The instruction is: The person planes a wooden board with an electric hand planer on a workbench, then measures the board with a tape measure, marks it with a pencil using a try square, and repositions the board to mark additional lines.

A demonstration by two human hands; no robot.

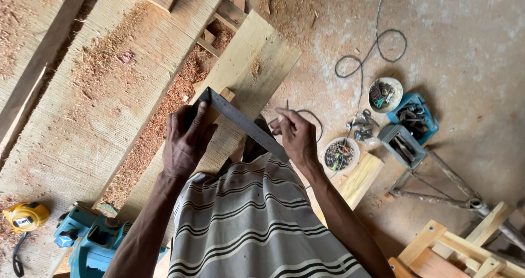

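Square (243, 123): lay flat across the narrow plank (240, 86), long metal blade running from the plank's left edge, upper left, down to its right edge, lower right; corner up by the left hand's thumb.
Plank: long axis ran from the top of the view down toward the body, crossed at a slant by the blade.
Edges: blade's far end reached the plank's right edge, just under the right hand; left end sat at the left edge, beside the gap filled with sawdust (164, 114).
Room: bare concrete floor (470, 53) to the right of the plank, open save for a looped cable (372, 51); wide board (104, 92) close on the left.
Left hand (185, 141): pressed palm down on the square's corner, fingers closed loosely over it, thumb along the blade.
Right hand (295, 138): fingers pinched narrow around a thin pencil (287, 107), tip up, held just above the blade's right end.
Nearby: yellow tape measure (24, 216) and blue power tool (90, 237) at the wide board's near left corner.
Floor at right: two round tubs (340, 155) of small hardware, well apart from the plank.
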